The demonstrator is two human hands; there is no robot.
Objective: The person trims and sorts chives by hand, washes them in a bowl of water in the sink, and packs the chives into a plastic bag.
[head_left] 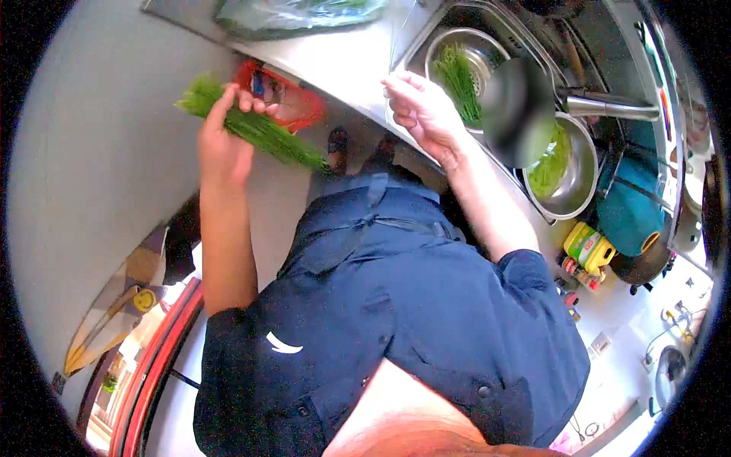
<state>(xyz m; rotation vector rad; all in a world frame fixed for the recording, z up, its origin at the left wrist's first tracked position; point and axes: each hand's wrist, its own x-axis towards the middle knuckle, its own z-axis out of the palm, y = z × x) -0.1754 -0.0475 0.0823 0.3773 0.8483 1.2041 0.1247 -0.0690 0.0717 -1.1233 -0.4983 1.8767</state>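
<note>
A bundle of thin green stalks lies across my left hand, whose fingers are wrapped round it over a red bin. My right hand is raised near the counter edge, its thumb and fingertips pinched together; what they hold, if anything, is too small to name. Beyond it, more green stalks lie in a metal colander in the sink. Beside that, a metal pot has light green pieces in greenish water.
A plastic bag of greens rests on the white counter. A blurred dark round patch covers part of the sink. A yellow bottle and a teal object are at the right. A red-edged item stands at the lower left.
</note>
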